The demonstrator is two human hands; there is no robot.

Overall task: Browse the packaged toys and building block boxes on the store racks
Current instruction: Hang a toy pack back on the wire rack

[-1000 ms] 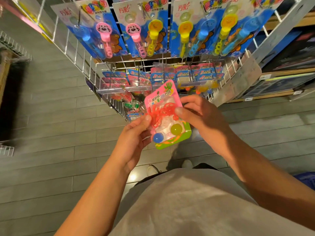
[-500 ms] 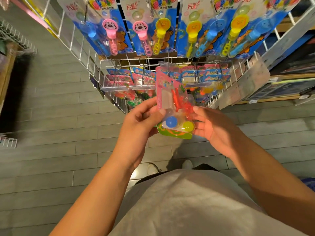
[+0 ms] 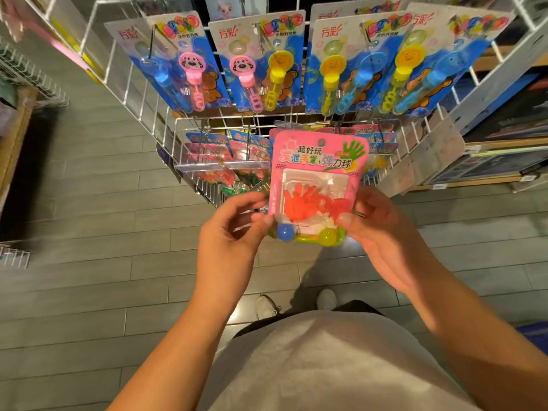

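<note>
I hold a pink blister-card toy pack (image 3: 318, 161) upright in front of the wire rack. It shows orange sticky hands, a blue ball and a yellow ball under clear plastic. My left hand (image 3: 228, 232) pinches its lower left edge with thumb and fingers. My right hand (image 3: 382, 232) pinches its lower right edge, thumb on the front. Above hang blue bubble-wand packs (image 3: 261, 60) on hooks of the white wire rack (image 3: 124, 72). More pink packs of the same kind (image 3: 207, 155) hang on the lower hooks behind.
Grey plank floor (image 3: 89, 292) lies below, with my white shoes (image 3: 267, 305) near the rack's foot. A wooden shelf with flat boxes (image 3: 498, 164) runs at the right. Another wire shelf (image 3: 26, 75) stands at the left edge.
The pack has turned from tilted and edge-on to upright with its front facing me. Both hands shifted to its lower corners and rose toward the rack.
</note>
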